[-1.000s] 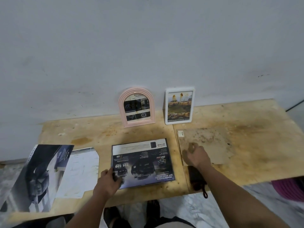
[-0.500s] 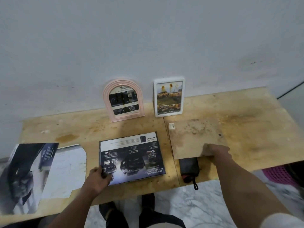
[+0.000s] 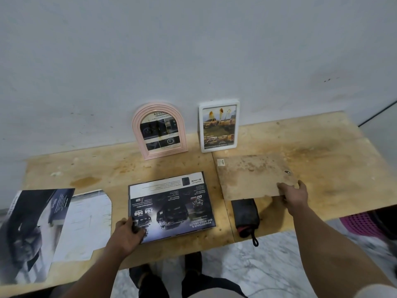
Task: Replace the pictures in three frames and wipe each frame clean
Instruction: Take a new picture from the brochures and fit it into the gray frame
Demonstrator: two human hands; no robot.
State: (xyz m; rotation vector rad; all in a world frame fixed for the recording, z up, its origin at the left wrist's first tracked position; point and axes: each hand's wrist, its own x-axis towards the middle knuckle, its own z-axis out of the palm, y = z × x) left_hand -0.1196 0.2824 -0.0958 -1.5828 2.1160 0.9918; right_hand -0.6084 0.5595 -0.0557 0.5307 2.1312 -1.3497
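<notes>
The left grip [image 3: 126, 231] pinches the near-left corner of the flat black frame [image 3: 170, 206], which holds a car advert print. The right grip [image 3: 293, 193] grasps the brown backing board [image 3: 253, 175], whose near edge overlaps a black pouch [image 3: 246, 214] on the surface [image 3: 333, 168].

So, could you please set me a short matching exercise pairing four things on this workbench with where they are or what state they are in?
Things:
1. pink arched frame
2. brown backing board
3. black frame with car picture
4. black pouch

States:
A. lying flat, left hand at its near corner
B. standing against the wall
C. partly under the board, at the table's near edge
D. near edge in the right hand grip

Pairs: 1-B, 2-D, 3-A, 4-C
</notes>
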